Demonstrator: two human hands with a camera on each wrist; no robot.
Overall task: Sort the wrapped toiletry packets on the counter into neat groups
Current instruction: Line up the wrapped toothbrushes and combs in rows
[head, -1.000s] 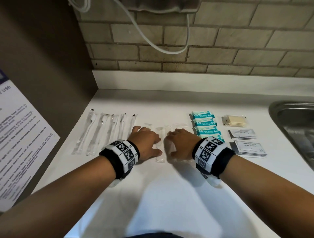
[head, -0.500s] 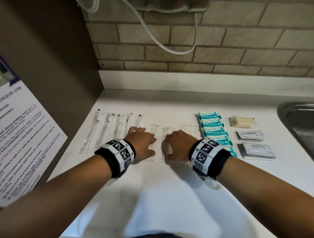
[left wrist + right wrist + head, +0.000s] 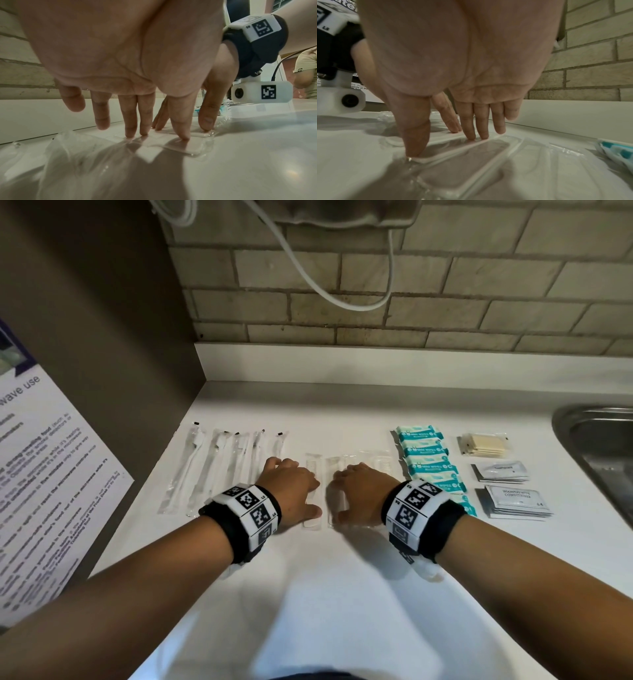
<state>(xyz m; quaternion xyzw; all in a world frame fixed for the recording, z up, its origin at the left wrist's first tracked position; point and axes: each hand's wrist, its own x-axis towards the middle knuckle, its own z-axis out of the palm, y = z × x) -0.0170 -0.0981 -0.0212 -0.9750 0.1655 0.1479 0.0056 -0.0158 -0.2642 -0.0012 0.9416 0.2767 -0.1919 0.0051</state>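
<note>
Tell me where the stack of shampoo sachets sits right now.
In the head view, the shampoo sachets lie on the counter's right side, right of the teal wipes packs, just in front of the toothpaste sachets, left of the sink.

Light: soft and a bit dim, coming from above and behind the person.
Shadows: big grey arm shadows fall on the shiny white counter (image 3: 342,594).
Glare: small bright spots shine on the clear plastic wrappers (image 3: 471,169).
Blur: palms close to the wrist cameras look fuzzy.
Edges: the tan brick wall (image 3: 376,302) bends and stretches near the picture sides.
</note>
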